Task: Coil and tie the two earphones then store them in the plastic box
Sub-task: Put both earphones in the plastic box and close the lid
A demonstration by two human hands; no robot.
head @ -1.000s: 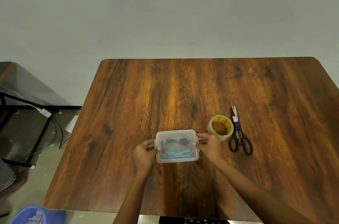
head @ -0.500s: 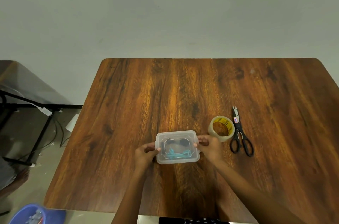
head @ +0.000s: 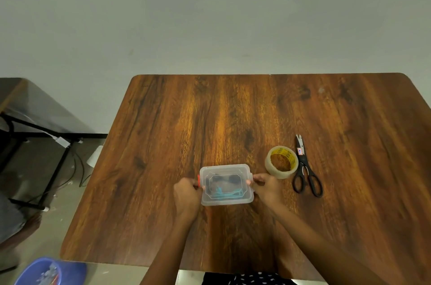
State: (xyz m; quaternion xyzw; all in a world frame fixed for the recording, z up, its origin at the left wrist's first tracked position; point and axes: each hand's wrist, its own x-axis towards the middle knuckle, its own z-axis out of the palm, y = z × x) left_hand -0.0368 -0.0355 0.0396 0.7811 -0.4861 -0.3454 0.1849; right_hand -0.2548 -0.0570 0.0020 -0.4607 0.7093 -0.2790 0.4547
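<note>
"Looking along the edges first: how much room is around the plastic box (head: 226,184)?"

"Plenty. It sits on the wooden table (head: 233,116) toward the near side, and the whole far half of the top lies bare up to the back edge against the wall (head: 210,16). To its right, a roll of tape (head: 281,165) stands near the box, with black scissors (head: 306,169) just beside the roll, blades pointing away from the person."

"And beyond the table?"

"A dark second table (head: 28,107) on black legs stands off to the left, with cables on the floor under it, and a blue bowl (head: 44,272) shows at the lower left corner."

"What are the hands doing?"

"The left hand (head: 186,196) grips the box's left end, fingers curled at a red clip (head: 198,181) there. The right hand (head: 267,188) pinches the tab on the right end. Both forearms reach in from the near edge."

"Where are the earphones?"

"Inside the box, under the closed translucent lid (a teal earphone (head: 225,193) toward the front, a dark earphone (head: 225,177) behind it, both blurred)."
</note>
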